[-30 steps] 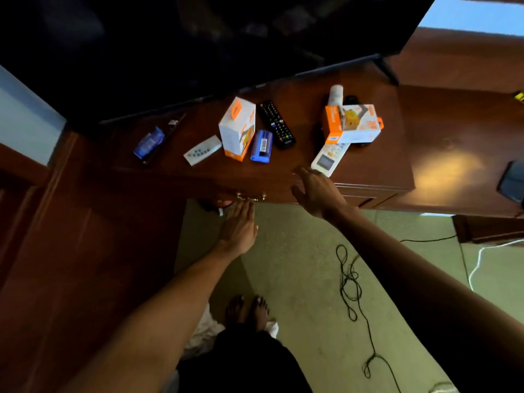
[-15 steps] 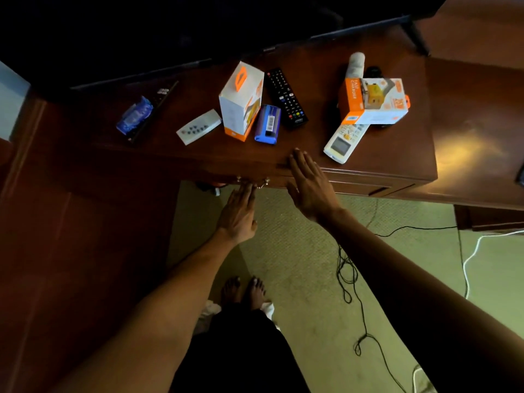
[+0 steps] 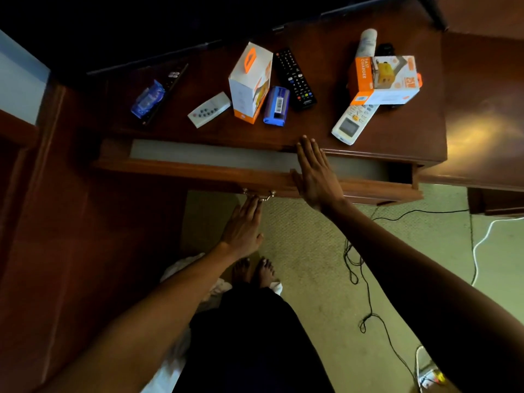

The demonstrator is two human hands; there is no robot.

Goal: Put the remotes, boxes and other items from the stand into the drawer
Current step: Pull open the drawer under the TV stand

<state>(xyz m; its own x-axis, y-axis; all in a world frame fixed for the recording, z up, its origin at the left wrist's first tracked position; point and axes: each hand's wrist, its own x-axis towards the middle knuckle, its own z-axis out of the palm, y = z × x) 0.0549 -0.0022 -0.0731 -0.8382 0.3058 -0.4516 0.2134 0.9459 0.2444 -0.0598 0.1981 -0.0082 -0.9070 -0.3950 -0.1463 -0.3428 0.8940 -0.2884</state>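
Drawer (image 3: 255, 161) partly out under stand (image 3: 368, 148), left hand (image 3: 243, 222) hooked on brass handle (image 3: 259, 194), right hand (image 3: 316, 177) flat open on edge; remotes, boxes up top; risk: yank too far, drawer drops, or jolt topples upright box (image 3: 249, 83).

A dark television (image 3: 141, 24) stood over polished reddish wood furniture (image 3: 482, 109) that caught a warm glare, while black and white cables (image 3: 365, 293) trailed across pale green carpet (image 3: 312, 251) in the dim room.
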